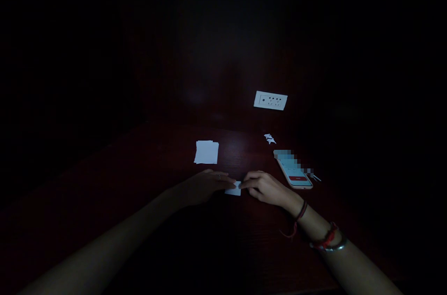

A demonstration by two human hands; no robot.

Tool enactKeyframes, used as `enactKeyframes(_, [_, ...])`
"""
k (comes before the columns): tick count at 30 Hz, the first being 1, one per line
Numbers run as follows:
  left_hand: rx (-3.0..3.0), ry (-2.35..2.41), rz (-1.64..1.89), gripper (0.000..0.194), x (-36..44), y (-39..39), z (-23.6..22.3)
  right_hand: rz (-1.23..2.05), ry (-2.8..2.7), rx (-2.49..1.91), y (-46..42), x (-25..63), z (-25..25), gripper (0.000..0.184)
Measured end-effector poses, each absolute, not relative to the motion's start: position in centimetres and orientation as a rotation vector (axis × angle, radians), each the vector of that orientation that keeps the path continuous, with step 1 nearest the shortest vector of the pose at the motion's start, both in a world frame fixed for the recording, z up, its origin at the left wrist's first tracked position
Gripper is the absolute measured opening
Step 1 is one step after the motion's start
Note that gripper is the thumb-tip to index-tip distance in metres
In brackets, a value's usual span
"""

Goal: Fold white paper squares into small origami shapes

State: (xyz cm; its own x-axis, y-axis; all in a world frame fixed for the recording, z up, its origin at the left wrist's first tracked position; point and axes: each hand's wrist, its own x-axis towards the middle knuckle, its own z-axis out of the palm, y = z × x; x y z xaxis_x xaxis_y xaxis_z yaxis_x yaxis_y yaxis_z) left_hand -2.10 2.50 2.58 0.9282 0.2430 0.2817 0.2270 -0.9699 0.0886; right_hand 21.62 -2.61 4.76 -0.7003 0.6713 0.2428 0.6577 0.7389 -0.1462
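A small white piece of paper (233, 191) lies low over the dark red table between my two hands. My left hand (208, 185) reaches in from the left, thumb and forefinger close together on the paper's upper part; a ring shows on one finger. From the right, my right hand (262, 187) has bent fingers, with a fingertip at the paper's right edge. Its thumb curls beneath the palm. Just beyond my left hand rests a stack of white paper sheets (206, 152), their edges uneven. Dim light hides the finer detail of the fingertips.
To the right of my right hand lies a phone (294, 171) with a lit, partly blurred screen. Small white paper scraps (269, 138) sit farther back. A white socket plate (270, 100) is on the dark wall behind. Thin white strips (316, 177) lie beside the phone.
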Motion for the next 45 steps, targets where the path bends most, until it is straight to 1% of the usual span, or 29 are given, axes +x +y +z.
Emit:
enactKeyframes(4, [3.025, 0.370, 0.487, 0.061, -1.9, 2.3, 2.8, 0.079, -2.679, -1.015, -2.8, 21.3, 4.7, 0.033])
enactKeyframes(11, [3.007, 0.375, 0.463, 0.060, -1.8, 2.2, 3.0, -0.006, -2.708, -1.037, -2.8, 21.2, 4.8, 0.033])
enactKeyframes(19, [3.011, 0.396, 0.491, 0.062, -1.9, 2.5, 2.4, -0.112, -2.777, -1.044, -2.8, 21.0, 5.5, 0.027])
enactKeyframes(24, [2.997, 0.353, 0.523, 0.055, -2.0, 2.8, 2.2, -0.137, -2.812, -1.071, -2.9, 21.3, 5.7, 0.024])
enactKeyframes(30, [3.001, 0.384, 0.497, 0.063, -2.3, 2.7, 2.3, -0.181, -2.742, -1.100, -2.8, 21.7, 5.1, 0.025])
enactKeyframes(35, [2.992, 0.350, 0.469, 0.061, -2.1, 2.1, 2.9, -0.143, -2.600, -1.146, -2.6, 22.1, 4.8, 0.028])
enactKeyframes(41, [3.019, 0.331, 0.574, 0.057, -1.3, 1.8, 2.6, -0.037, -2.650, -1.078, -2.7, 21.8, 4.5, 0.027])
enactKeyframes(45, [3.091, 0.389, 0.550, 0.050, -1.1, 1.8, 2.6, -0.035, -2.675, -1.057, -2.5, 21.6, 4.5, 0.023])
